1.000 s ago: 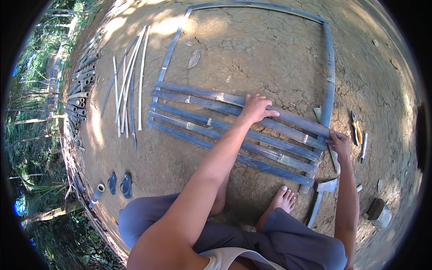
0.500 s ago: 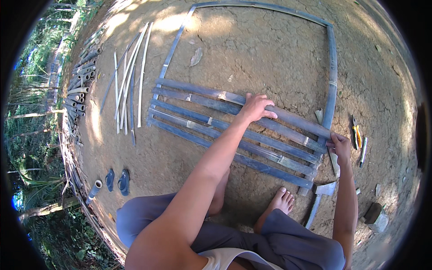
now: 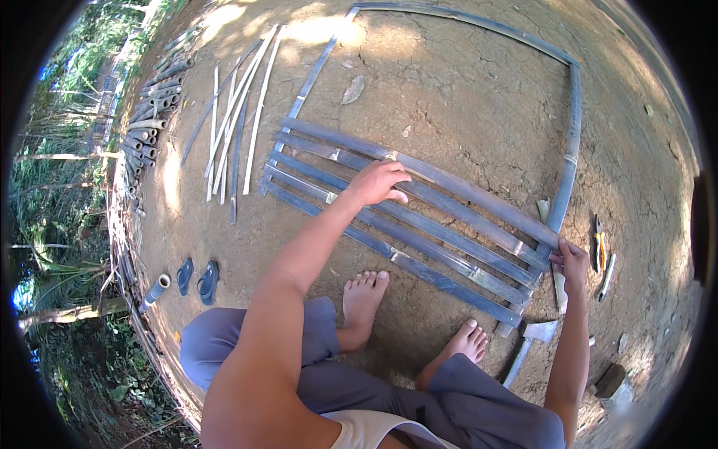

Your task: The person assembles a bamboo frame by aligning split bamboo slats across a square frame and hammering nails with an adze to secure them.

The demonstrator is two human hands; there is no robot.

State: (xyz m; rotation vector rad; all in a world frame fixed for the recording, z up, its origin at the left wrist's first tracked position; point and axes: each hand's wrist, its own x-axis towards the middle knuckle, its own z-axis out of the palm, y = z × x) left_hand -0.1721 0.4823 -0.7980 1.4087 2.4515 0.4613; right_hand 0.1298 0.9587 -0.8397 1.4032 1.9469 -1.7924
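Note:
Several split bamboo slats lie side by side across a bamboo frame on the ground. The farthest slat runs from the frame's left rail to the right one. At its right end my right hand pinches it between thumb and fingers, beside the right rail. My left hand is over the middle of the slats, just on the near side of that farthest slat. Its thumb is apart from the loosely bent fingers, and nothing shows in its grip. The nearest slat lies in front of my bare feet.
Right of the frame lie pliers and a marker-like stick. A hatchet rests by my right foot, with a dark block farther right. At left are thin bamboo strips, sandals and stacked bamboo poles.
My left hand has come off the farthest slat and moved left and nearer me. The right hand keeps its hold on the slat's end. The whole view has shifted slightly.

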